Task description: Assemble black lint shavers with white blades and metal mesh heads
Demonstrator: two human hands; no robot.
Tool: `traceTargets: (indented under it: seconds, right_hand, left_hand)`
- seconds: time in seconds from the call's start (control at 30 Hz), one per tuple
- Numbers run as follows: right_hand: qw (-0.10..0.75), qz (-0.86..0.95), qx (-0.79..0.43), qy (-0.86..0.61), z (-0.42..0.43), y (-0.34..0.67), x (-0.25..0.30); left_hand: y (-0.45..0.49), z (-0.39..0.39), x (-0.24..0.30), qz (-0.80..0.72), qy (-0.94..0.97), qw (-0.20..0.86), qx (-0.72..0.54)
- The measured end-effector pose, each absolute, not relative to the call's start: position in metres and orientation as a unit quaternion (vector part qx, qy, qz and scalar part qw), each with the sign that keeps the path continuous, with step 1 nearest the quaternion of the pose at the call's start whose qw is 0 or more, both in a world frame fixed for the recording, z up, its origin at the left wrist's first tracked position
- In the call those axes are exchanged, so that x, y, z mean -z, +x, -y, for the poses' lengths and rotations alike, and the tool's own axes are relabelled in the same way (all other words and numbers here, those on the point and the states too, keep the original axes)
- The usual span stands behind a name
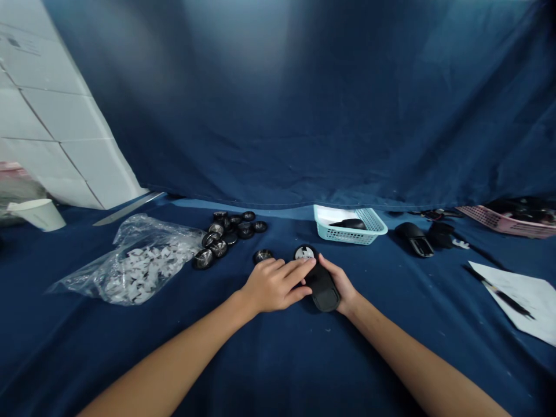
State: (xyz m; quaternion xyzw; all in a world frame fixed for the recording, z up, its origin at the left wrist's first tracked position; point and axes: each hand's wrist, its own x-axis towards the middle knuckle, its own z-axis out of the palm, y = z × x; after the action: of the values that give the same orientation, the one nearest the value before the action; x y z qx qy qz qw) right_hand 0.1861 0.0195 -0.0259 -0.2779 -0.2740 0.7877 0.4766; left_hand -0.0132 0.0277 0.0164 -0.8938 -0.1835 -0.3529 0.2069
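Observation:
My right hand (343, 285) is closed round the right side of a long black plastic casing (325, 292), which has a rounded lower end. A round white part with dark cut-outs (304, 252) shows at the casing's far end. Across the casing from the left reaches my left hand (278, 284), its index finger and thumb apart and touching or just over the casing; what lies beneath its fingers is hidden. Just beyond my left hand a round black piece with a silvery top (263, 255) rests on the blue cloth.
Several similar round black pieces (218, 248) lie beside a clear bag of small white parts (143, 269) on the left. A light blue basket (351, 234) stands at the back, with black casings (414, 238), paper (521, 301) and a pink basket (506, 225) rightward. A paper cup (43, 214) is far left.

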Motion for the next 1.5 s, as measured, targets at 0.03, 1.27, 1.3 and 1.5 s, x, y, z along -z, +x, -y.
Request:
traceTargets:
  seconds: [0.03,1.27,1.3,1.5]
  right_hand:
    - [0.476,0.272,-0.789,-0.276,-0.020,0.187,0.026]
    - [0.463,0.273,-0.794,-0.284,-0.019,0.189,0.028]
    - [0.462,0.273,-0.795,-0.285,-0.019,0.189,0.028]
    - [0.471,0.273,-0.790,-0.283,-0.018,0.188,0.025]
  left_hand:
    - [-0.013,-0.028,-0.017,0.189,-0.892,0.214,0.350]
    - [-0.015,-0.029,-0.010,0.180,-0.907,0.121,0.362]
    - [-0.016,-0.029,-0.010,0.178,-0.906,0.128,0.363]
    - [-0.018,-0.033,-0.010,0.179,-0.899,0.141,0.373]
